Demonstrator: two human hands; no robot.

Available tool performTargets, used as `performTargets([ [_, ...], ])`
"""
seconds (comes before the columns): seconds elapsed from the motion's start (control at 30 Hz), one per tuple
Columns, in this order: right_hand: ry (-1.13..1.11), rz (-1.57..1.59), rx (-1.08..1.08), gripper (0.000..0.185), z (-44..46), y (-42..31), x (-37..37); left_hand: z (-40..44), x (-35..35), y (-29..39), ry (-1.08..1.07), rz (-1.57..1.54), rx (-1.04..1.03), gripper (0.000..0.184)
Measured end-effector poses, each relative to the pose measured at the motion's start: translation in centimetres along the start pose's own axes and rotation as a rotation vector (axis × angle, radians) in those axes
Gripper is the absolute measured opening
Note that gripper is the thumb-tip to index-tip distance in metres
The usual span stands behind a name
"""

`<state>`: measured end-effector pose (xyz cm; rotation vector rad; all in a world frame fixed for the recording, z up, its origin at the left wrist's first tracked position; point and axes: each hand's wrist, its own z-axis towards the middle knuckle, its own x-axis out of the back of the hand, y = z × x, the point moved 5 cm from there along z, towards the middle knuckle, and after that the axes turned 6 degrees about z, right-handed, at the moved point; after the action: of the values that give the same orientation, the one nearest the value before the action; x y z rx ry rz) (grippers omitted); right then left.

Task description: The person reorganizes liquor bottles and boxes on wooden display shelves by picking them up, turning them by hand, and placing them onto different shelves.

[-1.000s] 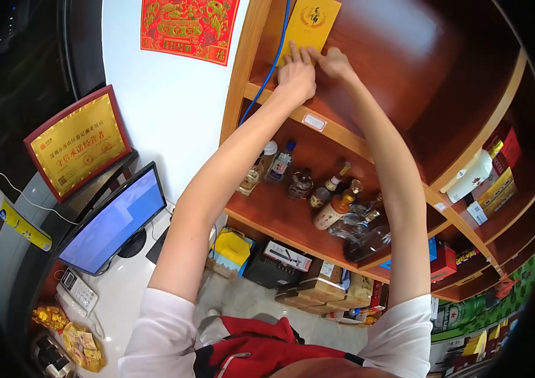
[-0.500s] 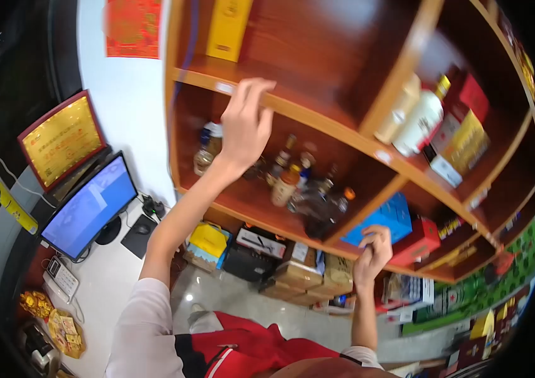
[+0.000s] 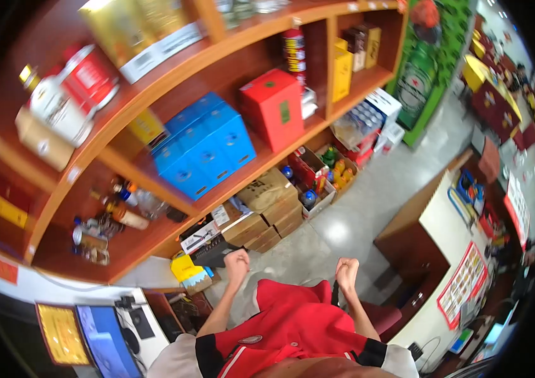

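Note:
My left hand (image 3: pixel 237 266) is held low in front of my body, its fingers curled closed. No object shows in it. In the view it lies beside a black box (image 3: pixel 214 254) on the floor, apparently without touching it. To the right, my right hand (image 3: pixel 347 273) is also closed in a loose fist over the floor, with nothing visible in it. A dark band (image 3: pixel 336 293) shows at that wrist. Ahead stands a wooden shelf (image 3: pixel 217 206) with a blue box (image 3: pixel 204 146), a red box (image 3: pixel 273 108) and several bottles (image 3: pixel 125 211).
Cartons (image 3: pixel 273 208) and a crate of bottles (image 3: pixel 336 173) line the floor under the shelf. A counter (image 3: pixel 447 220) with drawers stands on the right. At lower left, a desk (image 3: pixel 154 337) holds a monitor (image 3: pixel 107 340). A green display panel (image 3: pixel 415 88) is at the back.
My view has swung to the right along the shelf. My left hand has come down from the upper shelf edge and closed. My right hand is lower, away from the blue box.

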<state>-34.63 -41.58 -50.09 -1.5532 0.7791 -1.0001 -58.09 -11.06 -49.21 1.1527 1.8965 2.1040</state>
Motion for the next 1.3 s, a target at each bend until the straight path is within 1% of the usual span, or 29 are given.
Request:
performTargets([
  [0.07, 0.033, 0.019, -0.069, 0.025, 1.4, 1.3, 1.1, 1.5, -4.5, 1.2, -0.069, -0.012, 0.047, 0.023],
  [0.1, 0.036, 0.037, -0.153, 0.023, 2.3, 1.4, 1.5, 2.6, -7.0, 1.2, -0.12, -0.053, 0.064, 0.021],
  [0.13, 0.064, 0.039, -0.167, 0.023, 3.1, 2.1, 1.7, 3.7, -9.0, 1.5, -0.151, -0.048, 0.059, 0.021],
  [0.2, 0.097, 0.017, -0.108, 0.019, 6.0, 4.2, 1.6, 5.9, -13.5, 2.2, -0.253, -0.128, 0.112, 0.021],
  [0.23, 0.117, -0.071, 0.008, 0.015, 7.7, 4.4, 1.5, 7.1, -15.4, 2.8, -0.281, -0.13, 0.113, 0.021],
  [0.27, 0.134, -0.081, 0.0, 0.015, 9.5, 5.5, 1.3, 8.5, -17.3, 2.3, -0.302, -0.135, 0.114, 0.021],
  [0.33, 0.115, -0.096, 0.079, 0.021, 12.9, 6.6, 0.8, 11.7, -20.8, 1.9, -0.276, -0.185, 0.002, 0.025],
  [0.43, 0.086, -0.048, 0.06, 0.022, 18.5, 3.6, 1.0, 16.0, -24.3, 3.4, -0.299, -0.254, 0.027, 0.027],
  [0.47, 0.087, -0.077, 0.066, 0.022, 21.1, 2.6, 1.3, 17.8, -25.2, 5.4, -0.284, -0.295, 0.016, 0.028],
  [0.5, 0.071, -0.117, 0.074, 0.023, 23.1, 2.0, 1.6, 18.8, -25.9, 6.1, -0.316, -0.31, 0.145, 0.023],
  [0.53, 0.051, -0.154, 0.082, 0.023, 25.2, 1.9, 2.3, 20.7, -27.0, 6.1, -0.285, -0.255, 0.037, 0.024],
  [0.6, 0.034, -0.209, 0.211, 0.026, 31.0, 1.4, 3.3, 23.9, -29.0, 5.5, -0.305, -0.295, 0.019, 0.025],
  [0.63, 0.026, -0.212, 0.143, 0.027, 33.8, 0.1, 4.0, 24.5, -29.4, 6.3, -0.299, -0.297, 0.041, 0.025],
  [0.67, 0.017, -0.207, 0.074, 0.029, 37.1, -1.8, 4.6, 25.7, -29.3, 7.6, -0.287, -0.294, 0.121, 0.025],
  [0.7, -0.001, -0.183, 0.126, 0.03, 40.6, -3.5, 5.1, 26.9, -28.9, 8.3, -0.272, -0.286, 0.193, 0.025],
  [0.73, 0.031, -0.087, 0.114, 0.025, 44.7, -4.2, 5.5, 27.8, -28.8, 8.5, -0.256, -0.276, 0.195, 0.025],
  [0.77, 0.042, -0.011, 0.214, 0.014, 47.9, -7.8, 5.9, 28.7, -29.1, 8.5, -0.259, -0.282, 0.209, 0.026],
  [0.8, 0.012, -0.052, 0.315, 0.021, 51.1, -10.7, 6.3, 29.3, -29.6, 8.3, -0.261, -0.291, 0.229, 0.027],
  [0.87, -0.003, 0.002, 0.434, 0.037, 57.6, -14.7, 6.2, 30.2, -30.1, 7.8, -0.227, -0.363, 0.257, 0.029],
  [0.93, -0.111, 0.016, 0.557, 0.059, 62.4, -20.2, 5.8, 30.9, -30.1, 8.8, -0.092, -0.252, 0.278, 0.028],
  [0.97, -0.145, -0.004, 0.665, 0.066, 64.8, -22.2, 5.4, 31.2, -30.6, 7.9, -0.065, -0.28, 0.271, 0.027],
  [1.0, -0.186, -0.021, 0.777, 0.074, 67.1, -23.7, 5.0, 31.1, -30.8, 8.4, 0.007, -0.316, 0.277, 0.026],
  [1.03, -0.238, -0.037, 0.817, 0.08, 69.4, -24.5, 4.6, 30.9, -31.2, 8.7, 0.086, -0.346, 0.285, 0.027],
  [1.07, -0.3, -0.054, 0.8, 0.084, 71.4, -25.6, 4.1, 30.3, -31.9, 9.1, 0.17, -0.374, 0.296, 0.028],
  [1.13, -0.442, -0.042, 0.93, 0.089, 75.4, -26.4, 2.7, 29.2, -33.8, 9.7, 0.292, -0.488, 0.406, 0.03],
  [1.17, -0.501, -0.077, 0.945, 0.093, 76.0, -27.1, 2.2, 28.4, -35.1, 9.9, 0.368, -0.547, 0.385, 0.033],
  [1.2, -0.573, -0.124, 0.964, 0.096, 76.5, -27.3, 1.7, 27.2, -36.4, 10.0, 0.414, -0.534, 0.41, 0.033],
  [1.23, -0.632, -0.165, 1.006, 0.095, 77.1, -26.8, 0.9, 26.6, -37.9, 10.7, 0.442, -0.534, 0.441, 0.033],
  [1.3, -0.728, -0.19, 1.052, 0.094, 77.9, -26.1, -0.2, 25.5, -40.7, 14.0, 0.472, -0.524, 0.47, 0.034],
])
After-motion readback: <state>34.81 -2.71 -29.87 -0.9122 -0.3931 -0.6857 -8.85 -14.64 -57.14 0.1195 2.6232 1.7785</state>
